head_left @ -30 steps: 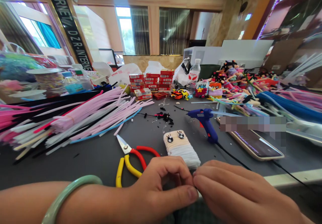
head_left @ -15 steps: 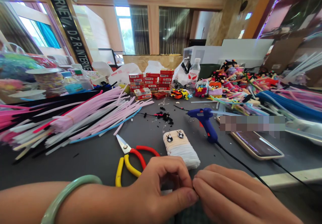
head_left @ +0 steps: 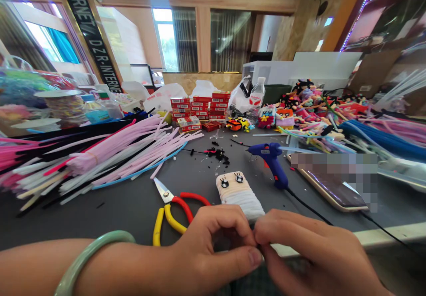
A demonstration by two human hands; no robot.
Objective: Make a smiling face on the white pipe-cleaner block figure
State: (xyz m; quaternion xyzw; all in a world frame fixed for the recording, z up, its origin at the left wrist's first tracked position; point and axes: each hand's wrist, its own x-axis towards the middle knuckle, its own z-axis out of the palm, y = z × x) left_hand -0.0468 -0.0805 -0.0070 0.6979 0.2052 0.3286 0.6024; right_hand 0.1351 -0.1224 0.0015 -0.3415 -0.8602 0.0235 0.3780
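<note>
Just beyond left hand (head_left: 209, 249) and right hand (head_left: 314, 242), white block (head_left: 237, 194), fingertips (head_left: 255, 256) together, contents unclear

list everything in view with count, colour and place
table: 1, grey, foreground
fuzzy stems: many, mixed, both sides
cutters: 1, red-and-yellow handles, left
eyed block: 1, cream and white, centre
glue gun: 1, blue, centre right
phone: 1, beige-edged, right
boxes: stacks, mostly red, back
bottles: several, clear, back
bags: several, white, back
dolls: pile, multicoloured, back right
scraps: several, black, centre
sign: 1, black, upper left
bangle: 1, pale green, bottom left
left hand: 1, bare, bottom centre
right hand: 1, bare, bottom right
</note>
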